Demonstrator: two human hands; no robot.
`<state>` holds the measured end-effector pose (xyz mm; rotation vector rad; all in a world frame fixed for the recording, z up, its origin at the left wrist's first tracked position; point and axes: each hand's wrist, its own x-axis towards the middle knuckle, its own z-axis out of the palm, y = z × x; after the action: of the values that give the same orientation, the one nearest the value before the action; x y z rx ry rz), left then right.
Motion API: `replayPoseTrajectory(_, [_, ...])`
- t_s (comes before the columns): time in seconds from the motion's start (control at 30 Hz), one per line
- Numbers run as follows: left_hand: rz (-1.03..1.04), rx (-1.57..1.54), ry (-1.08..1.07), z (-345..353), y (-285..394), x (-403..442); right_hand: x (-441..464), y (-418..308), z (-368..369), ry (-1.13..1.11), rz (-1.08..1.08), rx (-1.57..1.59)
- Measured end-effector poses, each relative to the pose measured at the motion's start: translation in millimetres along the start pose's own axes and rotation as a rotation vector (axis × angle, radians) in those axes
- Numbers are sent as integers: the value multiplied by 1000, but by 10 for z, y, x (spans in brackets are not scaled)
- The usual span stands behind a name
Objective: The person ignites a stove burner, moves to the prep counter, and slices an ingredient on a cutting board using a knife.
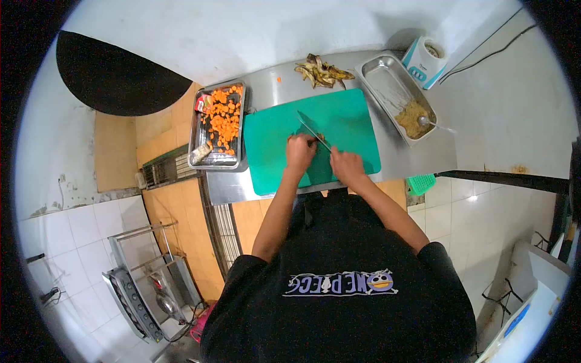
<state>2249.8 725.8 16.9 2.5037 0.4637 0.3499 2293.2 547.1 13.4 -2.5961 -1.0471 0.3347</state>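
A green cutting board [269,130] lies on the steel table before me. My right hand [347,167] is closed round the handle of a kitchen knife [310,126], whose blade points away and to the left across the board. Beside the blade, my left hand [299,152] rests on the board with its fingers curled. What those fingers press on is mostly hidden. A small brownish-orange piece [321,138] shows at the blade, close to the left fingertips; its kind is too small to make out.
Left of the board stands a steel tray [240,124] of cut carrots [224,121] with small packets. Dark, yellowish peels [321,74] lie behind the board. To the right are a steel pan [382,78] holding brownish mash [411,117] and a spoon, and a white-and-blue appliance [423,63].
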Motion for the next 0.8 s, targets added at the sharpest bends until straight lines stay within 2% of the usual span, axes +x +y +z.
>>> replayPoseTrajectory(0.2, [30, -25, -4, 93, -59, -26, -49, 5, 22, 47, -10, -7])
replayPoseTrajectory(0.3, [12, -16, -4, 108, -44, 0, -25, -6, -18, -17, 17, -20])
replayPoseTrajectory(0.5, [-31, -11, 11, 74, 53, -22, -64, -15, 77, 48, -13, -43])
replayPoseTrajectory(0.57, [-1, -11, 63, 33, 116, -8, -42, -15, -9, -16, 45, 34])
replayPoseTrajectory(0.67, [-57, -96, 18, 57, 57, -6, -46, 45, 32, 50, 114, 185])
replayPoseTrajectory(0.8, [-92, -101, 42, -54, 66, 6, -51, 73, -44, 9, 136, 241])
